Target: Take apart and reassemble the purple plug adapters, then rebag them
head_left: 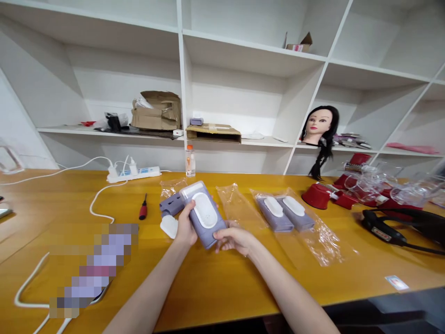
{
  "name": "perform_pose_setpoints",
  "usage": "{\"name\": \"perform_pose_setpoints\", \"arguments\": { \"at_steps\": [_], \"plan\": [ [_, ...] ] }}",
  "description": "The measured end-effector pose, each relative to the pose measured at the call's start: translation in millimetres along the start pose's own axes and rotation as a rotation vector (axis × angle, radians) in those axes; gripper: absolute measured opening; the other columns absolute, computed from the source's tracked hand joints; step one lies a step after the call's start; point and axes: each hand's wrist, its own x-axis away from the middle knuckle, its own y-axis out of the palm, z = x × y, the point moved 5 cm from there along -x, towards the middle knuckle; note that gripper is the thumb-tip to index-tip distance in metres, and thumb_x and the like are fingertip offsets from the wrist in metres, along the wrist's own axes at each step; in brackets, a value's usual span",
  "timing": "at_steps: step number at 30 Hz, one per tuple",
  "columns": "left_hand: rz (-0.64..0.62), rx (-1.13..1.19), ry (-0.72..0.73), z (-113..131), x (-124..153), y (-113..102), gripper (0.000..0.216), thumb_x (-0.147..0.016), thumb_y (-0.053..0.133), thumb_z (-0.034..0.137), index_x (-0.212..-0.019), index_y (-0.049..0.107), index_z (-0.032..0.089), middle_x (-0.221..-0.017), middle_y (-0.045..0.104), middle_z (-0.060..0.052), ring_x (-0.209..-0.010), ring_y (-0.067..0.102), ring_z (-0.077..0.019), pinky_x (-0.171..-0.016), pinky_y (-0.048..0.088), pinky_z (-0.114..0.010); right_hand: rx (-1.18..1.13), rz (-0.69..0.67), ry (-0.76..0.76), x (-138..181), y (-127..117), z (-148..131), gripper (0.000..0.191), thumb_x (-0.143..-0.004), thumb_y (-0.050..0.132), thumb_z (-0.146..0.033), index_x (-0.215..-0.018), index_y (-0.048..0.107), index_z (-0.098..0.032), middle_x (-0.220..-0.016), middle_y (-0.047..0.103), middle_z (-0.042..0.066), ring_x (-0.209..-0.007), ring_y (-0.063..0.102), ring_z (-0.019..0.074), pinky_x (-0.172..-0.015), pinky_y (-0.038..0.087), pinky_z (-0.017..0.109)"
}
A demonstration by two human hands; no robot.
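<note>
Both of my hands hold a purple-grey oblong device (203,214) with a white oval panel on top, tilted above the yellow table (215,283). My left hand (185,227) grips its left side, fingers wrapped around it. My right hand (233,239) grips its lower right end. Just left of the device lie a loose white oval cap (169,226) and another purple part (170,204). Two more such devices (285,212) rest side by side on a clear plastic bag to the right.
An empty clear bag (236,204), a red-handled screwdriver (143,208), a power strip (134,174) with white cables and a small bottle (189,161) lie on the table. Red holders (318,195), clear plastic pieces and a black tool (382,229) crowd the right. A mannequin head (319,127) sits on the white shelving.
</note>
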Motion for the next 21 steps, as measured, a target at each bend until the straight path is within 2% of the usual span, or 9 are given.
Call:
{"name": "perform_pose_setpoints", "arguments": {
  "at_steps": [4, 7, 13, 16, 18, 21],
  "plan": [
    [-0.007, -0.010, 0.008, -1.6, 7.3, 4.4, 0.033, -0.072, 0.051, 0.028, -0.099, 0.061, 0.012, -0.082, 0.068, -0.010, -0.083, 0.065, -0.0275, -0.070, 0.052, -0.037, -0.009, -0.071, -0.035, -4.6, -3.0, 9.6, 0.028, -0.052, 0.072, -0.021, -0.074, 0.057, -0.014, -0.058, 0.062, -0.003, -0.040, 0.053, 0.0071, -0.034, 0.023, 0.016],
    [-0.014, -0.010, 0.035, -1.8, 9.5, 7.0, 0.033, -0.071, 0.052, 0.028, -0.100, 0.060, 0.013, -0.084, 0.069, -0.010, -0.085, 0.064, -0.0275, -0.070, 0.053, -0.036, -0.020, -0.044, -0.105, -5.8, -4.3, 12.2, 0.023, -0.051, 0.072, -0.018, -0.067, 0.057, -0.013, -0.050, 0.057, -0.004, -0.035, 0.046, 0.0053, -0.034, 0.022, 0.017],
    [-0.073, -0.006, 0.051, -3.1, 10.5, 7.6, 0.034, -0.073, 0.052, 0.031, -0.101, 0.061, 0.014, -0.088, 0.068, -0.010, -0.090, 0.063, -0.0285, -0.071, 0.053, -0.037, -0.170, -0.004, -0.219, -1.2, 3.5, 5.4, 0.019, -0.049, 0.070, -0.015, -0.064, 0.058, -0.012, -0.051, 0.057, -0.003, -0.039, 0.046, 0.0071, -0.035, 0.034, 0.019],
    [-0.063, -0.044, -0.065, -12.7, 13.9, 4.6, 0.037, -0.074, 0.052, 0.037, -0.103, 0.059, 0.015, -0.087, 0.068, -0.011, -0.089, 0.063, -0.0291, -0.070, 0.053, -0.039, -0.231, -0.016, -0.217, -0.1, 9.4, 5.2, 0.022, -0.050, 0.070, -0.019, -0.067, 0.058, -0.012, -0.053, 0.058, -0.003, -0.041, 0.050, 0.0089, -0.039, 0.040, 0.021],
    [-0.064, -0.064, -0.171, -20.5, 17.1, 3.5, 0.041, -0.073, 0.052, 0.041, -0.103, 0.059, 0.014, -0.085, 0.068, -0.013, -0.087, 0.063, -0.0299, -0.069, 0.053, -0.042, -0.211, -0.033, -0.212, 0.1, 11.7, 7.0, 0.026, -0.051, 0.072, -0.023, -0.069, 0.057, -0.012, -0.055, 0.060, -0.002, -0.041, 0.053, 0.0100, -0.040, 0.038, 0.020],
    [-0.103, -0.060, -0.180, -19.9, 19.1, 4.8, 0.043, -0.070, 0.054, 0.043, -0.100, 0.060, 0.013, -0.083, 0.068, -0.014, -0.083, 0.064, -0.0305, -0.068, 0.052, -0.043, -0.099, -0.063, -0.178, 1.4, 10.1, 10.8, 0.034, -0.053, 0.074, -0.030, -0.075, 0.056, -0.012, -0.061, 0.063, 0.001, -0.044, 0.059, 0.0119, -0.041, 0.034, 0.018]
  ]
}}
